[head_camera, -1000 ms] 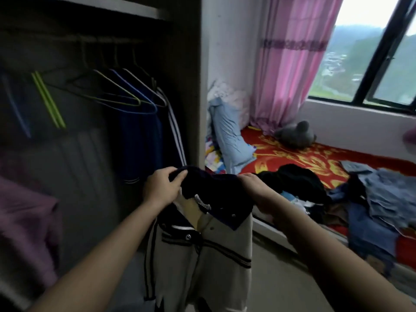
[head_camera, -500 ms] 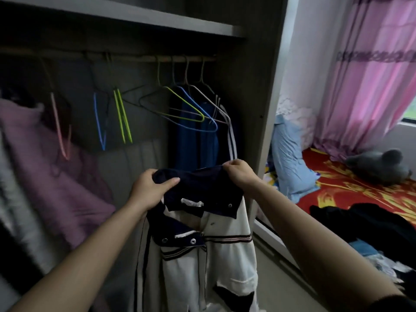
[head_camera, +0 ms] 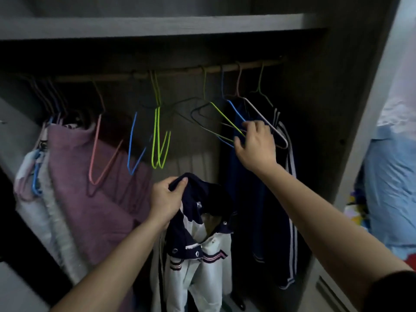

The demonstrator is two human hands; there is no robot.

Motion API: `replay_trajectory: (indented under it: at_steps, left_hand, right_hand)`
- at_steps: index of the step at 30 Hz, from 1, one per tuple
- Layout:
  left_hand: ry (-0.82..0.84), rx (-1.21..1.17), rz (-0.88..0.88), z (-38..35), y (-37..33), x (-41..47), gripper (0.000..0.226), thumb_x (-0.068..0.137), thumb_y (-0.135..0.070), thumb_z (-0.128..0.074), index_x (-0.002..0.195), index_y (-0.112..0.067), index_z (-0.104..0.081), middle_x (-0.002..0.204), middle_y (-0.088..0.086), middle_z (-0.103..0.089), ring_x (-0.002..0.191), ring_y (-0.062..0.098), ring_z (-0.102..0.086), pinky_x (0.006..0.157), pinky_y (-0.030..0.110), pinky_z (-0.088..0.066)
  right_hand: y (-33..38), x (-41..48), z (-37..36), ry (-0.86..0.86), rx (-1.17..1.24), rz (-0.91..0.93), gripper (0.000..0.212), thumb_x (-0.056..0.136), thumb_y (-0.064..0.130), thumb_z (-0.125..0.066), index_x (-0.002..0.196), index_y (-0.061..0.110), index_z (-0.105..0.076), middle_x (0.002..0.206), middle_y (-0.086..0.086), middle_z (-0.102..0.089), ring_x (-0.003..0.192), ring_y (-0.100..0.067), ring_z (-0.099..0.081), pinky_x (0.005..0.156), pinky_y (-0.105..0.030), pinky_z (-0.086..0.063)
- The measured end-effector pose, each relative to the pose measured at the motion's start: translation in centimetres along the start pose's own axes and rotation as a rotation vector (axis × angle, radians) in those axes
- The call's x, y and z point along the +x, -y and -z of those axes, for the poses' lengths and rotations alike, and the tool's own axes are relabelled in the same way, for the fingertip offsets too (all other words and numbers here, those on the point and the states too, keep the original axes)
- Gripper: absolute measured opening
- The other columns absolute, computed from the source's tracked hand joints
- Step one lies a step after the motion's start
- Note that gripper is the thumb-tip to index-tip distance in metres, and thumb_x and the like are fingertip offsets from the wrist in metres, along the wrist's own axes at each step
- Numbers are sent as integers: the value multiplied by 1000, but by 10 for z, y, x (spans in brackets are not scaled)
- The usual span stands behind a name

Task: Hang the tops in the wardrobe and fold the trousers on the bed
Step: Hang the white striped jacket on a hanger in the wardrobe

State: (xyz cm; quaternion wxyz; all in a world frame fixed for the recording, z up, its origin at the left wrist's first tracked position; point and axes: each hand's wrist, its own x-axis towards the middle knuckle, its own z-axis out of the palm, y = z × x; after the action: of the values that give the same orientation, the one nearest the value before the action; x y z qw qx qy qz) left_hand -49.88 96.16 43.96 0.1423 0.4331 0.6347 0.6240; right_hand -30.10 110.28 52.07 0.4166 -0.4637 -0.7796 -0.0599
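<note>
- the left hand grips the dark collar of the white and blue top with its fingers curled tight, so the top hangs below it and stays off the floor.
- the right hand is higher up and off to the side of the left hand. it is half open, with fingers spread at the wires of a green hanger and a blue hanger. it holds nothing that i can see. i think it wants a free hanger for the top.
- those hangers hook on the rail above the right hand.
- half a second ago both hands held the collar. now the right hand has let go and gone up to the hangers, and the top sags from the left hand alone.
</note>
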Motion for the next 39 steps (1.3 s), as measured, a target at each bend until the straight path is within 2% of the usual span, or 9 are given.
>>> replay_trajectory:
  at_steps: [4,7,13,18,23,25,29,33,39]
  left_hand:
    - [-46,105,-59,-5,-5,12,13,91,-22,-69,80,-20,-75,72,-5,-73,70,10,-69,64,26,-54]
    - [-82,172,-86,-1,-8,18,12,91,-23,-70,84,-16,-76,75,-4,-74,74,14,-71,68,35,-57]
    - [-186,227,-102,8,-10,21,8,88,-22,-73,89,-15,-77,76,-10,-74,74,5,-70,69,28,-58]
    - [-175,236,-94,8,-2,13,4,86,-24,-75,84,-27,-76,75,-15,-73,72,2,-70,65,21,-56]
    - [-131,196,-81,1,3,2,17,86,-23,-75,76,-37,-73,76,-16,-73,72,2,-69,66,22,-55]
    - [-101,170,-57,-3,6,-3,9,86,-22,-75,80,-28,-76,76,-11,-74,75,8,-71,70,33,-57]
    - [-36,150,-52,-12,8,-12,4,87,-22,-74,85,-20,-77,77,-8,-74,77,12,-71,74,40,-58]
    - [-14,169,-73,-21,10,-21,5,87,-24,-74,83,-26,-75,74,-12,-73,73,5,-69,71,36,-57]
    - [3,400,-180,-24,21,-20,11,87,-30,-73,90,-20,-77,82,4,-70,78,22,-66,70,33,-50]
  right_hand:
    - [-4,41,-23,233,-72,-1,62,99,44,-51,143,4,-35,134,-19,-50,121,-39,-49,85,-47,-48]
    - [-2,59,-39,296,8,14,35,103,31,-47,127,5,-45,117,-21,-62,103,-42,-61,67,-40,-41]
    - [15,62,-45,185,429,-29,28,106,31,-38,113,13,-58,103,-16,-68,96,-40,-62,68,-35,-37]
    - [6,15,-46,56,789,-111,26,107,27,-38,115,17,-61,94,7,-63,85,-9,-62,70,-24,-36]
    - [-39,-92,-61,-54,770,-126,19,105,41,-36,105,33,-53,68,12,-54,62,-4,-55,53,-15,-33]
    - [-56,-124,-68,13,767,-188,5,103,39,-45,103,38,-49,69,12,-57,59,-7,-55,52,-15,-36]
    - [-72,-141,-62,41,810,-387,24,99,37,-57,122,32,-49,67,20,-58,58,0,-55,55,-12,-41]
    - [-74,-144,-36,82,792,-310,7,101,38,-55,103,40,-61,83,16,-66,72,7,-60,61,-8,-44]
    - [-68,-149,9,328,718,-248,17,98,33,-60,99,23,-74,85,3,-73,82,-13,-68,78,-38,-55]
